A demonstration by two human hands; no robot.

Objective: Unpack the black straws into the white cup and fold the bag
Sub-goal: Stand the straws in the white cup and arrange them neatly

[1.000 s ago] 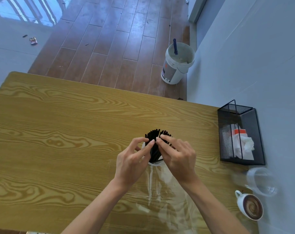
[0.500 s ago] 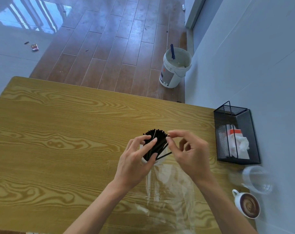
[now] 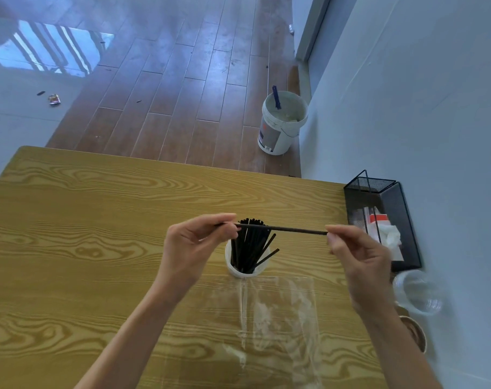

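Note:
A white cup (image 3: 236, 270) stands on the wooden table (image 3: 84, 220), filled with several black straws (image 3: 248, 248) that lean to the right. One single black straw (image 3: 292, 229) is held level above the cup. My left hand (image 3: 193, 245) pinches its left end and my right hand (image 3: 359, 256) pinches its right end. The clear plastic bag (image 3: 278, 318) lies flat on the table just in front of the cup, between my forearms.
A black mesh holder (image 3: 396, 197) with napkins and packets stands at the table's right edge by the wall. A clear plastic cup (image 3: 418, 296) and a coffee cup (image 3: 415, 335) sit behind my right wrist. A white bucket (image 3: 281, 124) stands on the floor beyond the table.
Both hands have left the bundle in the cup and drawn apart, lifting one straw out and holding it level by its ends. The view has tilted up a little.

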